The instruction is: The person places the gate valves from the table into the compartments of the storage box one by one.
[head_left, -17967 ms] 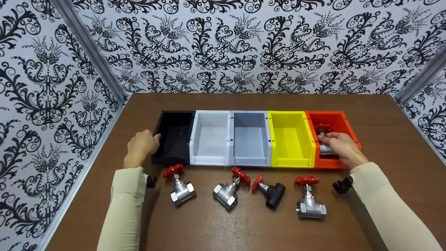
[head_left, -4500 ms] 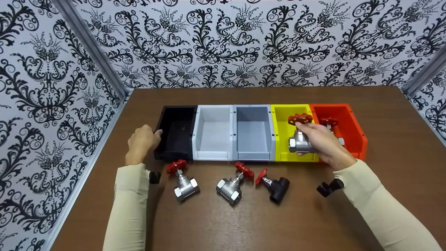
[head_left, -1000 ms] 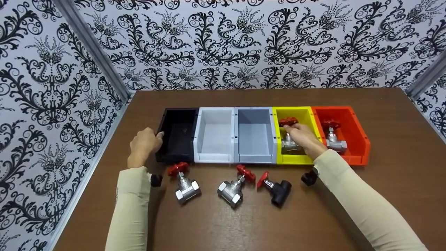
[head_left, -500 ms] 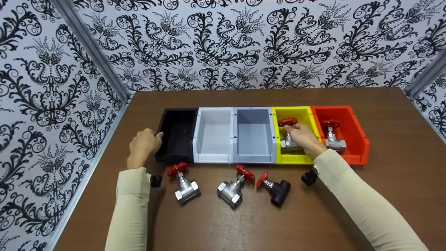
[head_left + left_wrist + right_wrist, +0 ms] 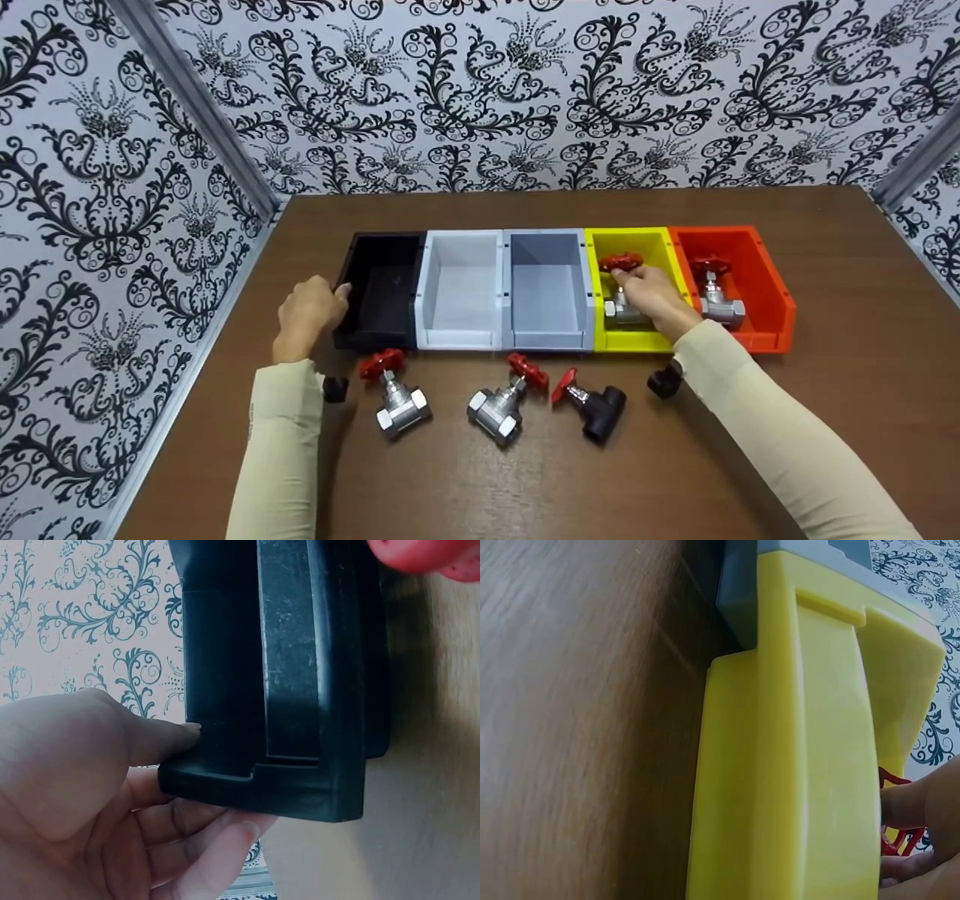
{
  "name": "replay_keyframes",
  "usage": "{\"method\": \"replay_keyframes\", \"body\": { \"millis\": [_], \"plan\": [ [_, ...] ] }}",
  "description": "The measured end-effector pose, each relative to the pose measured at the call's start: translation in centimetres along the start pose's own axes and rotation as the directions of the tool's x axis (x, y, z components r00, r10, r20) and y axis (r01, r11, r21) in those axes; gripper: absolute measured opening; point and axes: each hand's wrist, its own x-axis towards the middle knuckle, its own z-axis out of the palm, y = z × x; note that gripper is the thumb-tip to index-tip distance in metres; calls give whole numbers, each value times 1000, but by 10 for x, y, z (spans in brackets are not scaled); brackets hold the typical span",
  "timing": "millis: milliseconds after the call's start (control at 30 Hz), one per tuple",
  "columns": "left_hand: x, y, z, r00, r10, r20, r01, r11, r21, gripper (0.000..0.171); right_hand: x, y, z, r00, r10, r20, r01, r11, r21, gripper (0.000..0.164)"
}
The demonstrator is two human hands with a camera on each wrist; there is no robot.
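My left hand (image 5: 311, 309) grips the left wall of the black bin (image 5: 217, 772); in the left wrist view the thumb is inside the wall and the fingers lie outside. Inside the yellow bin (image 5: 634, 343), my right hand (image 5: 654, 298) holds a silver valve (image 5: 619, 309) with a red handwheel by its neck, and the wheel points to the back. The bin's front wall hides most of that valve in the right wrist view. Another silver valve (image 5: 722, 309) with a red wheel lies in the orange bin (image 5: 772, 300).
Joined in the same row are a white bin (image 5: 459, 339) and a grey bin (image 5: 549, 341). Before the row lie two silver valves, the left valve (image 5: 403, 411) and the middle valve (image 5: 495, 412), and a black valve (image 5: 602, 412) with a red handle. A patterned wall (image 5: 517, 97) stands behind.
Over the longer span, one valve came to lie in the orange bin and another went from the table into the yellow bin with my right hand. In the last second, almost nothing moved.
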Motion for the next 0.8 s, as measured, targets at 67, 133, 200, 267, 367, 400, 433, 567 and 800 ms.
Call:
{"method": "replay_keyframes", "body": {
  "millis": [67, 133, 200, 267, 367, 400, 433, 567, 800],
  "plan": [
    [1, 0, 0, 1000, -4, 3, 4, 1000, -2, 55, 0, 0, 0, 1000, 0, -1, 0, 1000, -5, 53],
    [1, 0, 0, 1000, -6, 7, 6, 1000, -2, 55, 0, 0, 0, 1000, 1, -5, -1, 1000, -7, 53],
    [1, 0, 0, 1000, -9, 10, 9, 1000, -4, 55, -1, -1, 0, 1000, 9, -14, -10, 1000, -7, 51],
    [1, 0, 0, 1000, -9, 10, 9, 1000, -3, 56, -1, -1, 0, 1000, 16, -23, -17, 1000, -2, 49],
    [1, -1, 1, 1000, -5, 6, 5, 1000, -3, 56, -1, -2, 0, 999, 30, -25, -29, 999, 23, 46],
    [1, -1, 1, 1000, -1, 2, 1, 1000, -2, 55, -1, -2, 0, 999, 31, -19, -30, 999, 36, 46],
    [1, -1, 1, 1000, 4, -2, -4, 1000, -1, 55, -1, -2, 0, 999, 30, -14, -30, 999, 45, 45],
    [0, -1, 2, 1000, 16, -16, -16, 1000, 2, 53, 0, -1, 0, 1000, 19, 10, -20, 997, 78, 45],
    [-1, -1, 1, 1000, 20, -13, -20, 1000, 2, 53, 1, 0, 0, 1000, 15, 5, -16, 997, 81, 42]
  ]
}}
